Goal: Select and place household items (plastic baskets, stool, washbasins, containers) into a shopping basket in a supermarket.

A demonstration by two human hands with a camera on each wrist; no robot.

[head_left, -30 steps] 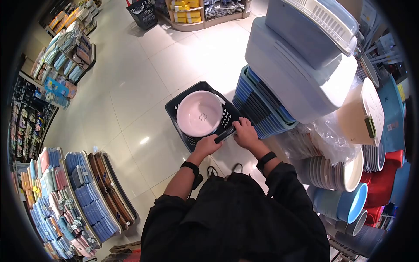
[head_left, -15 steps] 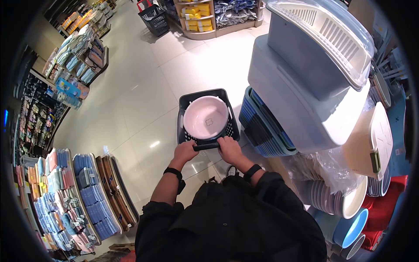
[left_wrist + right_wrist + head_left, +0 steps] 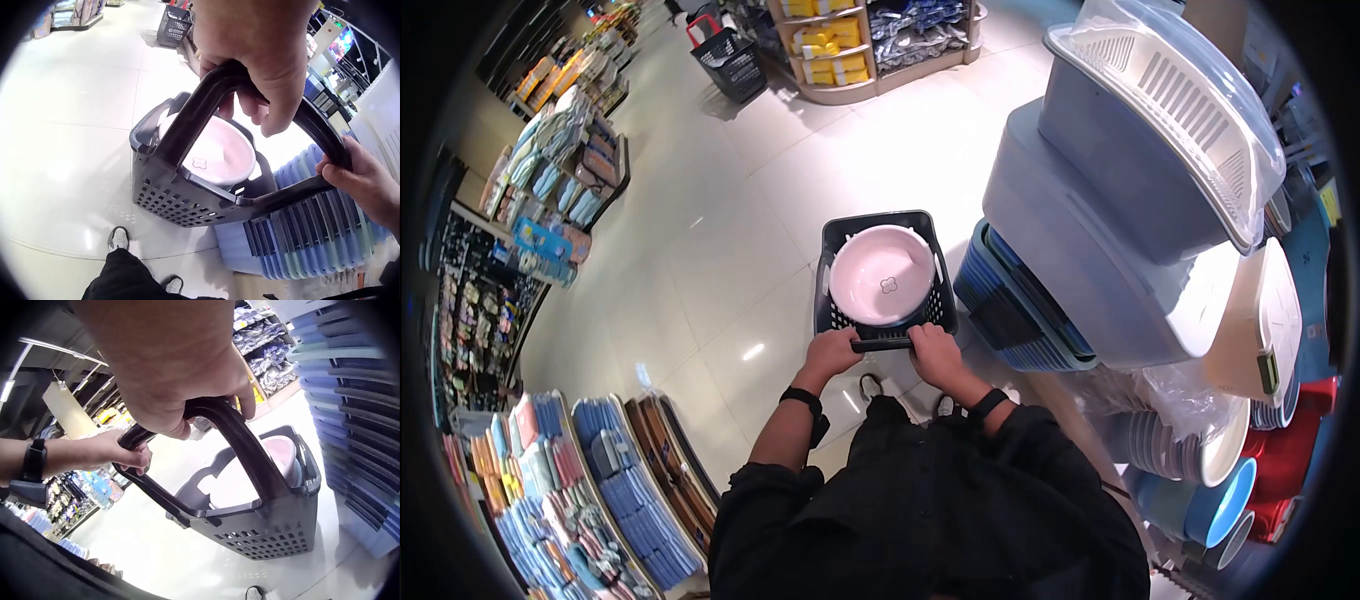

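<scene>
Both hands grip the black handle [image 3: 882, 345] of a dark shopping basket [image 3: 830, 245] in front of the body. My left hand [image 3: 832, 352] has its fingers curled around the handle's left end. At the right end, my right hand [image 3: 935, 350] wraps it in the same way. Inside the basket lies a pink plastic basin [image 3: 870, 272] with a small flower outline on its bottom. In the right wrist view the handle [image 3: 244, 447] stands raised at the basket's near side, with the basin [image 3: 237, 481] partly hidden behind it.
Close on the right rises a stack of blue-grey storage tubs [image 3: 1090, 240], above nested blue baskets [image 3: 1015, 300]. Cream basins [image 3: 1215, 445] and blue buckets [image 3: 1225, 500] lie below. Folded-towel shelves [image 3: 635, 490] stand left. Ahead are another dark basket [image 3: 730, 65] and shelves of yellow packs [image 3: 830, 40].
The basket and its handle have turned from slanted to nearly square with the body. The nearby tubs now appear larger and lower in view. Both hands keep their grip.
</scene>
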